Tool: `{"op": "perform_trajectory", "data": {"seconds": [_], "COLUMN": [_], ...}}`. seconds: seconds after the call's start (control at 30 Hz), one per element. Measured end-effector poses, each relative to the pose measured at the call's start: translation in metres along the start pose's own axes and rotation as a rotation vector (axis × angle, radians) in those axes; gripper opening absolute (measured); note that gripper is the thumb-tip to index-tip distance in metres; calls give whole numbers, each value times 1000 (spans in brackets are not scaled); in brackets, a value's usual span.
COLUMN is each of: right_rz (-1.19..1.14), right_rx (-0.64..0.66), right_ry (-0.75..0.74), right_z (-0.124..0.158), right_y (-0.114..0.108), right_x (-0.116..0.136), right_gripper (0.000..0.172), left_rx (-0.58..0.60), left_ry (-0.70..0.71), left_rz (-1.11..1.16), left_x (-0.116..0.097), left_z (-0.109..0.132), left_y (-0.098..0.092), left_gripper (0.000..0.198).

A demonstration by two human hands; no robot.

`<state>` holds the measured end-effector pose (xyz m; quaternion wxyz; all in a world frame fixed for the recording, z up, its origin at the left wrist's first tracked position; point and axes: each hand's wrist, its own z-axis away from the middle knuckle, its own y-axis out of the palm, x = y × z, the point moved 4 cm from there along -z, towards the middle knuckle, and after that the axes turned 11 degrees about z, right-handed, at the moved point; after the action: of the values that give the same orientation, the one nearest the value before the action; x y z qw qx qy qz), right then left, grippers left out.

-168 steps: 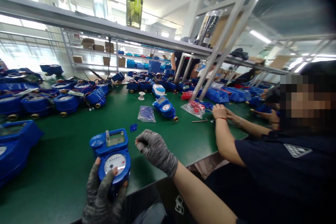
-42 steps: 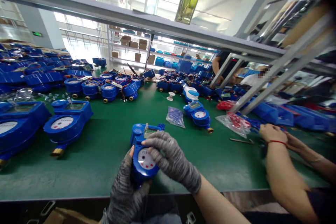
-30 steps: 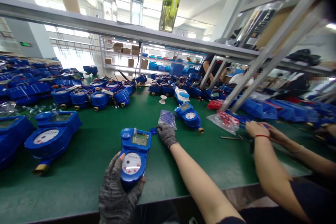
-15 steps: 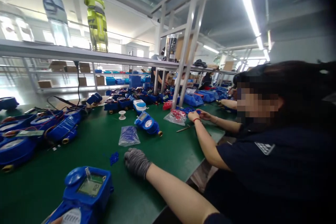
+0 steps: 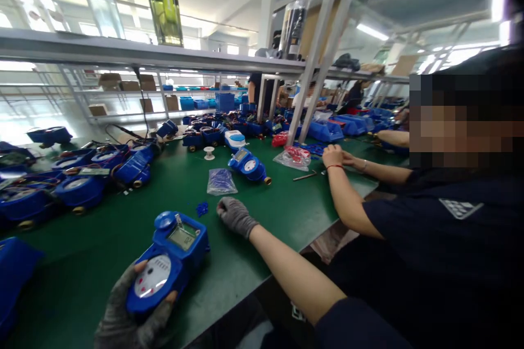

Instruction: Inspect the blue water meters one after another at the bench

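My left hand (image 5: 131, 319), in a grey knit glove, cups a blue water meter (image 5: 166, 259) from below at the near edge of the green bench (image 5: 102, 251); the meter's white dial and small screen face up. My right hand (image 5: 234, 215), also gloved, rests on the bench with its fingers curled, just right of a few small blue plastic parts (image 5: 202, 208). What those fingers hold, if anything, is hidden. A clear bag of blue parts (image 5: 221, 181) lies just beyond that hand.
Many blue meters (image 5: 82, 185) crowd the left and far side. Another meter (image 5: 250, 165) and a bag of red parts (image 5: 295, 157) lie mid-bench. A co-worker in dark clothing sits at my right, hands (image 5: 335, 157) on the bench. Bottles (image 5: 161, 0) stand on the overhead shelf.
My right hand left the meter, reached out to the small blue parts and stays by them. The view swung right toward the co-worker; the left hand keeps the meter.
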<state>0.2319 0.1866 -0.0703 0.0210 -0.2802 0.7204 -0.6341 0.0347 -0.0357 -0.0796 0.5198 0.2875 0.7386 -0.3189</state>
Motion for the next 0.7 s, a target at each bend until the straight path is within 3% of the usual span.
{"op": "perform_trajectory", "data": {"seconds": [0.07, 0.23, 0.47, 0.7], "right_rz": [-102, -366, -197, -15], "right_rx": [-49, -184, -277, -387], "right_ry": [-28, -157, -234, -142], "right_z": [19, 73, 97, 106], "right_y": [-8, -29, -26, -13], "right_x": [8, 37, 54, 62], "right_gripper": [16, 10, 16, 17], "left_rx": [2, 2, 18, -18], "left_ry": [-58, -19, -28, -70], "left_rz": [-33, 13, -20, -54], "left_x": [0, 5, 10, -1], "left_z": [0, -1, -1, 1], "left_y": [-4, -4, -3, -2], "left_gripper": [76, 78, 77, 79]}}
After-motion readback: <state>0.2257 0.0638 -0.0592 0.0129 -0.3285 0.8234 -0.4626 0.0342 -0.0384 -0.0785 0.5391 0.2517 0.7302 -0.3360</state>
